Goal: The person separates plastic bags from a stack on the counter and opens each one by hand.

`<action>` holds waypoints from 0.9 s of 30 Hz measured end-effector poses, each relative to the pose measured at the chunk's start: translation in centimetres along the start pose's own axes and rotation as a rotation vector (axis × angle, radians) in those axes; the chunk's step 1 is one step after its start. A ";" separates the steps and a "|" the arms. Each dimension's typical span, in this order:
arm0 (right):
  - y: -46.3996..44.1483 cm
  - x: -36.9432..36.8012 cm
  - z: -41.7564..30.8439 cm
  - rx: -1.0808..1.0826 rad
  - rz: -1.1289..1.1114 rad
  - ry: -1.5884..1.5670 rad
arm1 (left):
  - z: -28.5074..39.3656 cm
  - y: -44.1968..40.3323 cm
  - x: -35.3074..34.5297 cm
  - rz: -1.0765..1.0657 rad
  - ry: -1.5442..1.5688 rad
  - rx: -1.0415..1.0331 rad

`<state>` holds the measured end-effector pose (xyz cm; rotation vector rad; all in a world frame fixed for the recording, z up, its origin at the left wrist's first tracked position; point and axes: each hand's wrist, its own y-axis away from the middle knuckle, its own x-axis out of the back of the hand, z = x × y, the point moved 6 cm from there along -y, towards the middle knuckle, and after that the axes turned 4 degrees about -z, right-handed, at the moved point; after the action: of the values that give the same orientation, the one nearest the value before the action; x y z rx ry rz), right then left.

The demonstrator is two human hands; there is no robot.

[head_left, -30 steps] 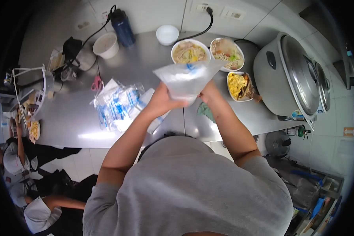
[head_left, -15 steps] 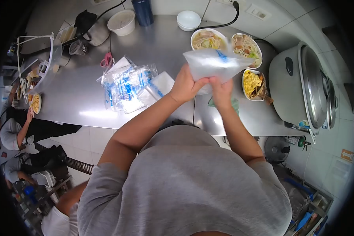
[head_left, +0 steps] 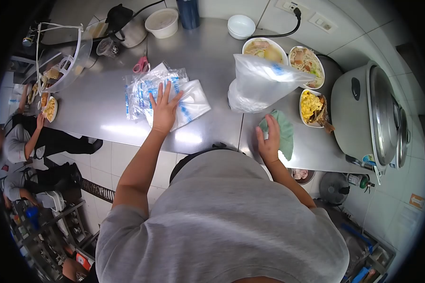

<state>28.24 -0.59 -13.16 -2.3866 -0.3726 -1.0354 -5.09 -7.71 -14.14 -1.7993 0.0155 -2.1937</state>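
My left hand (head_left: 164, 109) is spread over a pile of clear plastic bags (head_left: 144, 94) with blue print, its fingers apart on or just above a folded bag (head_left: 193, 103). My right hand (head_left: 268, 143) is open and holds nothing, over the left edge of a crumpled green cloth (head_left: 284, 137); contact with the cloth is unclear. A bulging translucent plastic bag (head_left: 262, 87) with a blue mark stands on the table between my hands, touched by neither. It partly hides a bowl of noodle soup (head_left: 264, 45) behind it.
At right are a noodle bowl (head_left: 309, 61), a bowl of egg and browned food (head_left: 311, 106) and a large grey cooker (head_left: 356, 108). Pink scissors (head_left: 140, 64), a white tub (head_left: 162, 23) and a white bowl (head_left: 241, 27) lie farther back. A co-worker (head_left: 21, 141) stands at left.
My hands have let go of the translucent bag, which now stands on the table. My left hand has moved left to the bag pile; my right hand has come down near the cloth.
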 end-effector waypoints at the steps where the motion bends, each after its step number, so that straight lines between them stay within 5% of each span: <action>1: -0.5 0.3 -0.7 0.039 -0.035 -0.006 | 0.8 -0.5 1.4 0.055 0.031 -0.052; 8: -3.1 1.5 -8.1 0.274 -0.195 -0.138 | 1.9 -0.4 2.3 0.183 0.212 -0.203; 11: -5.2 3.0 -13.5 0.330 -0.173 -0.191 | 6.8 0.9 3.8 -0.065 0.628 -0.249; 13: -5.9 2.7 -14.9 0.348 -0.280 -0.230 | 10.7 1.8 6.1 -0.317 0.710 -0.304; 15: -5.9 1.7 -14.6 0.352 -0.526 -0.269 | 13.0 1.8 9.0 -0.304 0.779 -0.317; 18: -6.3 3.6 -13.8 0.038 -0.626 -0.538 | 14.1 0.9 13.7 -0.313 0.842 -0.163; 24: -6.6 8.4 -14.2 0.025 -0.433 -0.525 | 14.7 0.3 15.0 -0.203 1.460 -0.237; 27: -6.5 10.0 -13.7 -0.020 -0.328 -0.522 | 16.1 0.2 14.2 -0.350 1.688 -0.092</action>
<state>23.96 -2.27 4.44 -2.6493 -0.9661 -0.5206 8.01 -8.36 2.89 0.4968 0.1639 -3.1962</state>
